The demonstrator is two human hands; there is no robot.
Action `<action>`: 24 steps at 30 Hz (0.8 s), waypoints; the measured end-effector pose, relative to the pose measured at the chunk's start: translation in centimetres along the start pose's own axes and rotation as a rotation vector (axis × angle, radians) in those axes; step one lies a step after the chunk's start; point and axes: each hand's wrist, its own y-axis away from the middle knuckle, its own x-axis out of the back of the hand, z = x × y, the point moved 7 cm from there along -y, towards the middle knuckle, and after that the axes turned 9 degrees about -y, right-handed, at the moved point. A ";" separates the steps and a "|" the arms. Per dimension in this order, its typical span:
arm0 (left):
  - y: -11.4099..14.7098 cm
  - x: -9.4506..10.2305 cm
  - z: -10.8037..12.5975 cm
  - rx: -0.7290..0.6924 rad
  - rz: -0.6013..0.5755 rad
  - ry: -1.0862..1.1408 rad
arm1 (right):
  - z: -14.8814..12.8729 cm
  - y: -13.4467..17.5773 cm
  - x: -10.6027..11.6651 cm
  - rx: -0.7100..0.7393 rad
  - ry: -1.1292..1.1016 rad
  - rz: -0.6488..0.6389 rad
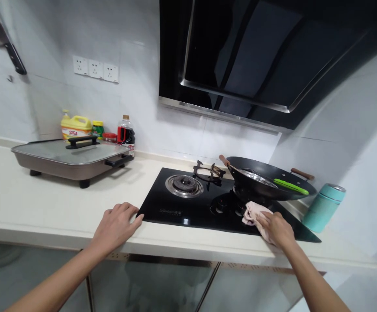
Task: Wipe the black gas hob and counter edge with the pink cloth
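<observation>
Pink cloth (pixel 253 212) bunches under right hand (pixel 277 228); spills beyond fingertips (pixel 264 217).

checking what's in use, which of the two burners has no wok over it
The left burner: its round metal top lies bare, while the wok sits over the other one, nearer the pink cloth.

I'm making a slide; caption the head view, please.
Right hand holds a pink cloth on the black stove; left hand rests on the counter by the stove's corner.
</observation>
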 end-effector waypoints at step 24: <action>0.6 0.5 0.7 -0.037 0.051 -0.018 | -17.4 -12.3 -7.8 0.116 -0.290 -0.450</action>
